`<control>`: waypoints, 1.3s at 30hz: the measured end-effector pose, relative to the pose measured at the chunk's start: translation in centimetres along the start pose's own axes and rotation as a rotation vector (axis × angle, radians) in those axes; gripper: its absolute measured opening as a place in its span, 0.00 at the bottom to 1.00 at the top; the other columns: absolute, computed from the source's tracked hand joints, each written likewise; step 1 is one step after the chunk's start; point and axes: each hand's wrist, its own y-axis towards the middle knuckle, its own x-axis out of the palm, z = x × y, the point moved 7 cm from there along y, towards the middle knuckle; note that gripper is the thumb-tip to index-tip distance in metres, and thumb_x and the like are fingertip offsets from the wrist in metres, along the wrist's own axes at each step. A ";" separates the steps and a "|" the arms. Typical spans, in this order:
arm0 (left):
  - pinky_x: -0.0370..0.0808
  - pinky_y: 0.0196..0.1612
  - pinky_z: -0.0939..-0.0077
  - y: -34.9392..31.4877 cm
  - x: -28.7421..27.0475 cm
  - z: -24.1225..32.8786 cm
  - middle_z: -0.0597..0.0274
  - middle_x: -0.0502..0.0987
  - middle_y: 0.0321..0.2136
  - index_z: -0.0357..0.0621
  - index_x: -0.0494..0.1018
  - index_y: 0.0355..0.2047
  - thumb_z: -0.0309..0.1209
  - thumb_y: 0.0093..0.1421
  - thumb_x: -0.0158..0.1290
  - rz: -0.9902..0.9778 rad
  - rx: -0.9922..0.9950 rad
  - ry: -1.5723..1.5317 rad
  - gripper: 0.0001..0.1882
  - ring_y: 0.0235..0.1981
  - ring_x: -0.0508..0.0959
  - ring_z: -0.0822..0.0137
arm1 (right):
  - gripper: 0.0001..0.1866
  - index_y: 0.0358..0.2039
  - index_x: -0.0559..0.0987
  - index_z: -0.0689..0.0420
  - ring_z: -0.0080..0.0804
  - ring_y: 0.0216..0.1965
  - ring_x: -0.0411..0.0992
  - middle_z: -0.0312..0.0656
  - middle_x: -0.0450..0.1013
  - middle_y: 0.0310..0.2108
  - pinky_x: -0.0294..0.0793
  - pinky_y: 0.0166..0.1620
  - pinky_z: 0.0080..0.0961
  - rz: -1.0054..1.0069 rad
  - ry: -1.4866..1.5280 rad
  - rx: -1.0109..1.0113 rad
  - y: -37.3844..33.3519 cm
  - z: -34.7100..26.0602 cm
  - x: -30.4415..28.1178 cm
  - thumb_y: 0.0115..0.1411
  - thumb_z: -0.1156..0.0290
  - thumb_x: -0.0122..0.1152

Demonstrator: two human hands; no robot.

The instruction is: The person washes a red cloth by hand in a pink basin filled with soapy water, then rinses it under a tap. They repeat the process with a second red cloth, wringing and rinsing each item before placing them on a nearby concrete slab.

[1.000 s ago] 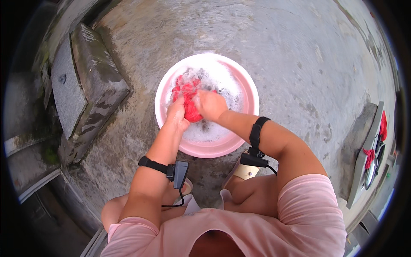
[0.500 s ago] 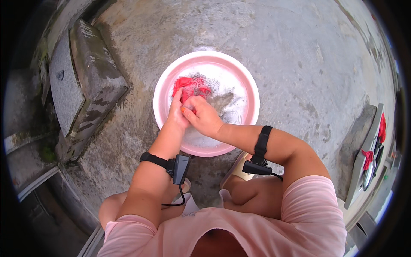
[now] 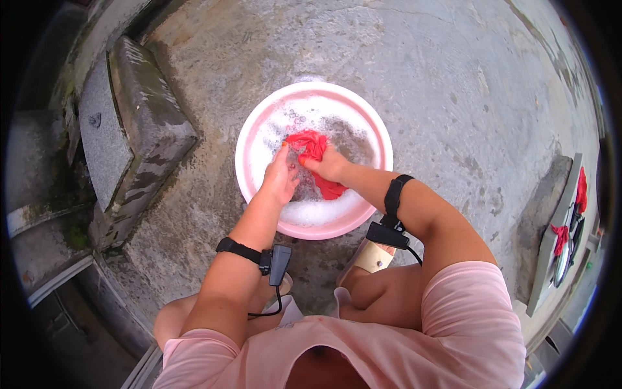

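Observation:
A wet red cloth (image 3: 312,140) is bunched over grey, sudsy water in a round pink basin (image 3: 314,231). My right hand (image 3: 330,165) is closed around its middle, with the thumb across the front and a loose end hanging down below the hand. To the left of the cloth, my left hand (image 3: 281,176) has its fingers apart and holds nothing. Its fingertips are close to the upper edge of the cloth; whether they touch it I cannot tell. White foam lies along the water's edge.
The basin stands on grey concrete (image 3: 440,84) in front of my feet. A stone block (image 3: 146,123) rises on the left. At the right, a light slab (image 3: 554,243) bears red pieces and dark items. Straps with black devices (image 3: 387,235) sit on my arms.
My hands, pressed together around the cloth before, have come apart. The cloth has moved right with my right hand and hangs looser. My left hand has let go of it.

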 end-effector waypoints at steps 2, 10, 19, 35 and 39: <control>0.59 0.61 0.51 0.8 -0.6 -0.4 0.46 0.69 0.54 0.43 0.57 0.61 0.58 0.64 0.38 -0.096 -0.064 -0.204 0.36 0.57 0.66 0.52 | 0.37 0.47 0.66 0.70 0.51 0.42 0.75 0.61 0.74 0.39 0.73 0.46 0.39 -0.055 -0.183 -0.247 -1.7 -3.4 2.0 0.49 0.50 0.64; 0.77 0.47 0.61 0.4 -1.2 1.5 0.54 0.77 0.41 0.43 0.70 0.49 0.48 0.66 0.43 -0.485 0.000 -0.192 0.23 0.42 0.79 0.59 | 0.23 0.43 0.71 0.61 0.54 0.38 0.75 0.59 0.75 0.34 0.73 0.44 0.41 -0.198 0.113 -0.797 -5.5 -12.1 0.8 0.49 0.62 0.56; 0.71 0.51 0.71 -0.4 -3.5 6.0 0.55 0.72 0.52 0.40 0.58 0.62 0.29 0.59 0.55 0.104 0.452 0.098 0.31 0.49 0.74 0.65 | 0.34 0.54 0.69 0.68 0.47 0.46 0.75 0.61 0.74 0.42 0.73 0.48 0.39 -0.041 -0.565 -0.027 0.1 0.3 -0.8 0.52 0.58 0.62; 0.74 0.50 0.57 -5.0 4.7 5.7 0.57 0.75 0.45 0.50 0.71 0.48 0.55 0.61 0.44 -1.101 -0.183 -0.484 0.25 0.48 0.76 0.59 | 0.21 0.39 0.74 0.66 0.29 0.34 0.75 0.47 0.75 0.33 0.76 0.35 0.29 -0.393 0.750 -0.462 -6.1 -12.2 -2.5 0.48 0.68 0.67; 0.74 0.51 0.53 -2.0 2.4 5.2 0.56 0.76 0.46 0.48 0.70 0.47 0.46 0.65 0.40 -0.322 0.156 -0.465 0.20 0.47 0.76 0.56 | 0.24 0.38 0.74 0.64 0.30 0.31 0.75 0.44 0.75 0.30 0.77 0.35 0.27 0.183 0.716 -0.243 -2.7 -8.3 -6.7 0.51 0.57 0.69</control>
